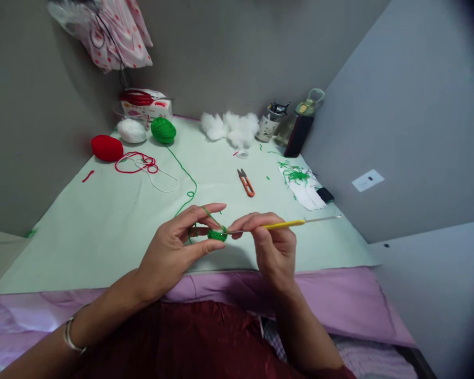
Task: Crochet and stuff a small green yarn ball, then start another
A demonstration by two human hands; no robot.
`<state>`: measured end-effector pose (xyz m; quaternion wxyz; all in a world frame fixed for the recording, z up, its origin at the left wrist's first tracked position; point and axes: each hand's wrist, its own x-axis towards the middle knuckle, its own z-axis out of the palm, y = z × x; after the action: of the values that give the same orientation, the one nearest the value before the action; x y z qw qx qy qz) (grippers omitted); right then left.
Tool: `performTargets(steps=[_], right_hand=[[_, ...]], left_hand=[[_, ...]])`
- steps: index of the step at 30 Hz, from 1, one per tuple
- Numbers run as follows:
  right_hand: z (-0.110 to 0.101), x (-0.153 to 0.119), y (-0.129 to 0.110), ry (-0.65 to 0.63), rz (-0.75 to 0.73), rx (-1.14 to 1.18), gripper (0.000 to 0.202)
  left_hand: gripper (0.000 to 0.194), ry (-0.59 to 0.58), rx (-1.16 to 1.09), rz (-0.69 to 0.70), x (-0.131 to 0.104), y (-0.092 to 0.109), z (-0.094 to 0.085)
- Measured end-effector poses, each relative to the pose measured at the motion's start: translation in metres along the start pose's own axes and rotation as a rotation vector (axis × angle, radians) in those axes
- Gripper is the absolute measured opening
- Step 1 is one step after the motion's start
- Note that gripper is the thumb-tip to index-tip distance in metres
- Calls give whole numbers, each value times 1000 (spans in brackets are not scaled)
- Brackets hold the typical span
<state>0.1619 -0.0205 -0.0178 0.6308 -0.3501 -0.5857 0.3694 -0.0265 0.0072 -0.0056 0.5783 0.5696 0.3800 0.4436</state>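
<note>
Between the thumb and fingers of my left hand [181,234] is a small round green crochet piece [217,234]. Green yarn [193,179] runs over my left index finger and trails back to a green yarn ball [163,130]. My right hand [274,242] grips a crochet hook [284,225] by its yellow handle, held nearly level. The hook's thin metal tip meets the upper edge of the green piece; whether it passes through a stitch is too small to tell. A second metal end sticks out to the right.
Snips [245,182] lie mid-table, with white stuffing [231,129] behind. A red yarn ball [107,148] and a white yarn ball [131,130] sit back left. Green yarn scraps [296,175] lie on white paper at right, near a pen cup [267,125] and a bottle [305,108].
</note>
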Motion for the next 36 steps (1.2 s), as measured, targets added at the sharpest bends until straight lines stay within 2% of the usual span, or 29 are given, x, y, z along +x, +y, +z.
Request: performTargets(steps=[6, 14, 17, 21, 23, 26, 29, 32, 36], right_hand=[[-6, 1, -8, -107, -58, -184, 18], [-7, 3, -7, -182, -118, -202, 19], [-3, 1, -3, -160, -261, -304, 19], [0, -6, 2, -138, -509, -595, 32], [0, -11, 5, -165, -551, -711, 39], [0, -20, 8, -151, -511, -780, 49], [2, -25, 11, -105, -516, -831, 59], [6, -22, 12, -42, -561, -747, 57], [9, -14, 10, 30, -421, -373, 36]], left_hand=[[46, 5, 54, 20, 2, 2, -2], [48, -19, 51, -1, 2, 2, -3], [49, 15, 26, -40, 2, 3, -2], [44, 70, 4, -35, -2, 4, 3], [41, 85, -17, -15, -6, 3, 7], [48, 51, -173, -54, -10, 1, 12], [56, -57, -458, -242, -9, 1, 14], [63, -157, -648, -418, -5, 1, 11], [66, -172, -656, -419, -1, -1, 4]])
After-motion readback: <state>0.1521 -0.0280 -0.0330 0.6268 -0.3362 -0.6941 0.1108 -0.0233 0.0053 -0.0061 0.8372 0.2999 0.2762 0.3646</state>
